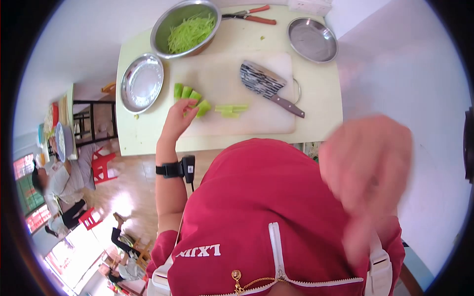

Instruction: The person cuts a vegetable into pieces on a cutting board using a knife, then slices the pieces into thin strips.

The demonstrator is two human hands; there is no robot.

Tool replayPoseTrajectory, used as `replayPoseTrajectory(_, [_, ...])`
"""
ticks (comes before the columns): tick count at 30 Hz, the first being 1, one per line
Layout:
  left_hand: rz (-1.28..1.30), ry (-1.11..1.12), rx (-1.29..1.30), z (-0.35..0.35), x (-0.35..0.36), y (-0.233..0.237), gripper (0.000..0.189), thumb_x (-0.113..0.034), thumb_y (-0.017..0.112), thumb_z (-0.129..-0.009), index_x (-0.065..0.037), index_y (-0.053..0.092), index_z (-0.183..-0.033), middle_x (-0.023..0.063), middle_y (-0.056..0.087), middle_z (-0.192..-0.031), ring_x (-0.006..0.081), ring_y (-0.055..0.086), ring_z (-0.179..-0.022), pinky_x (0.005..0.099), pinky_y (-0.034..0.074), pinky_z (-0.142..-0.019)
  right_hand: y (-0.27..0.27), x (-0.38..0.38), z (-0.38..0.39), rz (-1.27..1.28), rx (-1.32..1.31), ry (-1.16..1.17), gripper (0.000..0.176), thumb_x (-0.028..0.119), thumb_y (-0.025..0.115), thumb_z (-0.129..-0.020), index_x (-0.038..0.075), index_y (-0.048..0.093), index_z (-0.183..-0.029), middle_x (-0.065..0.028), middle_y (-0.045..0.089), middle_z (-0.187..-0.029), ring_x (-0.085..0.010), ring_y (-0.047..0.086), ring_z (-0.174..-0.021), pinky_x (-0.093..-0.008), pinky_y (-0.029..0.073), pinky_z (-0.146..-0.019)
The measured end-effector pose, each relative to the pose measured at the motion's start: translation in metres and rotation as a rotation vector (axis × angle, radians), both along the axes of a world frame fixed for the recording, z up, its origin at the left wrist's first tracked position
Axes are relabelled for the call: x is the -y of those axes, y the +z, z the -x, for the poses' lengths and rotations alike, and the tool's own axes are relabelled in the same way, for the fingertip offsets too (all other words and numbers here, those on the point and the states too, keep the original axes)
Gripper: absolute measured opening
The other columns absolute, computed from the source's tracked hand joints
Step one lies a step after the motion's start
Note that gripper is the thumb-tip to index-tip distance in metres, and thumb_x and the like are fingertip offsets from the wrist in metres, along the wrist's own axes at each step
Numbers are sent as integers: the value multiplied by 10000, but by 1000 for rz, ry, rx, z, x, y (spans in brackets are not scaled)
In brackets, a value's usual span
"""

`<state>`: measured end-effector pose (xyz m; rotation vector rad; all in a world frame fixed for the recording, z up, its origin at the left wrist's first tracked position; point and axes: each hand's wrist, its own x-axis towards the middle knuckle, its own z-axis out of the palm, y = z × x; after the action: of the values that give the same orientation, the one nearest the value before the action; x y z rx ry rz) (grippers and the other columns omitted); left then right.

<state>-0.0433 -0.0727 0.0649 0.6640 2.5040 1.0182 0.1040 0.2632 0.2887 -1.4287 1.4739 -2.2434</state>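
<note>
My left hand (183, 114) is at the left part of the white cutting board (266, 118), its fingers bent against several short green vegetable pieces (186, 92). It touches the piece nearest the body; whether it grips it is hard to tell. A small group of cut light green sticks (230, 110) lies to the right of that hand. Farther right on the board rests a cleaver (261, 80) with a patterned blade and brown handle. My right hand (368, 165) is raised off the table at the right, close to the camera and smeared by motion, so its fingers are unclear.
A metal bowl (159, 37) of green shreds stands at the back left. Metal plates lie at the left (142, 84) and back right (312, 40). Red-handled shears (259, 19) lie behind the board. Other people (66, 185) are in the room at the left.
</note>
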Motion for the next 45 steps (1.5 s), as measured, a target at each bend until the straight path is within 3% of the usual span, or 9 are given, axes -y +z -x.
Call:
replayPoseTrajectory(3, [-6,-23,-5,-7,0,-2,270,-123,676,-869,5,650,-1105,103,691,-1009,186,649,-852,309,508,-784,27,5,-15,5,-106,111,133,173,615,-926,67,659,-993,-84,664,-890,-225,625,-647,-326,515,-612])
replayPoseTrajectory(8, [-3,-8,4,-15,-7,6,305,-131,690,-845,-1,640,-1117,140,667,-1059,234,640,-848,334,515,-776,36,39,-40,274,-130,-117,129,110,691,-874,166,781,-947,97,321,-480,-57,270,-392,-248,149,-396])
replayPoseTrajectory(12, [-3,-29,-32,-16,-8,8,301,-137,690,-845,-1,632,-1107,144,661,-1049,252,640,-861,344,518,-787,50,38,-57,250,50,-173,106,135,708,-866,181,785,-922,89,316,-478,-44,267,-393,-245,140,-396])
replayPoseTrajectory(15, [29,-23,-16,-19,-11,10,305,-139,692,-842,-4,632,-1109,147,658,-1058,255,642,-869,349,519,-792,60,35,-52,221,-195,-87,133,109,702,-863,190,783,-932,84,312,-488,-41,270,-399,-244,139,-394])
replayPoseTrajectory(17, [35,-36,-23,-19,-10,9,309,-145,695,-840,-9,634,-1110,147,655,-1067,257,644,-873,354,520,-793,69,41,-68,271,156,-229,151,103,696,-864,189,780,-956,81,313,-497,-43,276,-403,-246,140,-388])
replayPoseTrajectory(32, [66,-24,-20,-21,-2,9,310,-150,691,-838,-8,640,-1109,150,658,-1071,266,647,-880,362,520,-803,48,32,-60,178,-219,-117,183,104,714,-843,175,775,-999,83,320,-486,-47,277,-405,-236,138,-381])
replayPoseTrajectory(36, [73,-19,-37,-20,-1,7,299,-153,699,-847,-22,652,-1111,121,676,-1012,216,647,-863,346,515,-808,60,48,-61,438,-127,-183,202,76,714,-831,174,776,-996,80,329,-483,-49,284,-402,-237,140,-380])
replayPoseTrajectory(38, [68,-29,-42,-19,0,5,303,-154,701,-845,-19,650,-1111,123,675,-1008,218,648,-862,344,516,-807,76,30,-53,59,-90,35,195,78,712,-834,173,776,-991,76,330,-481,-48,291,-400,-235,143,-379])
replayPoseTrajectory(45, [59,-44,-36,-20,-1,6,304,-152,697,-847,-18,646,-1115,125,676,-1010,223,651,-860,343,517,-806,80,39,-59,159,-27,-157,188,63,689,-851,170,777,-977,76,325,-480,-48,284,-397,-235,158,-385])
